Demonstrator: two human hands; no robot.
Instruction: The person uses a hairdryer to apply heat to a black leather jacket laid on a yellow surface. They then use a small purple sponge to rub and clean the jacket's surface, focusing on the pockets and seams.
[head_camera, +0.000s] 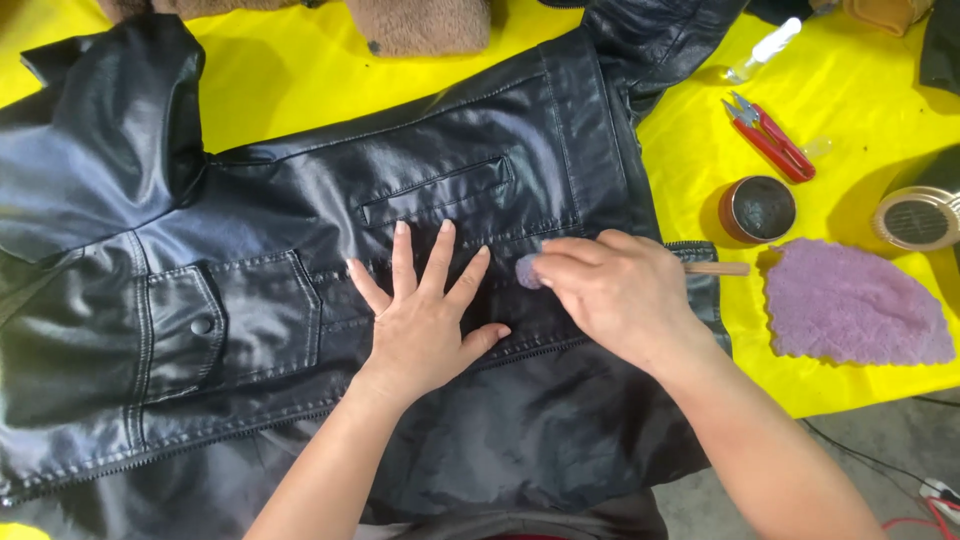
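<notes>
left hand (425, 325) flat on one black jacket (300, 300), right hand (620, 290) gripping one dauber (529, 270)

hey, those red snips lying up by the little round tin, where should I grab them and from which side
Grip the red snips across their red handle arms, coming from above. They lie flat on the yellow cloth with the pointed blades toward the jacket, so the handle end, near the round tin, is the safer hold.

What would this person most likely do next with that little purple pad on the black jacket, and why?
Probably a short rub of the purple pad along the seam. The right hand presses it onto the black leather jacket, while the left hand lies flat with fingers spread beside it, holding the leather in place. An open round tin of dark paste sits on the yellow cloth nearby, suggesting polish.
</notes>
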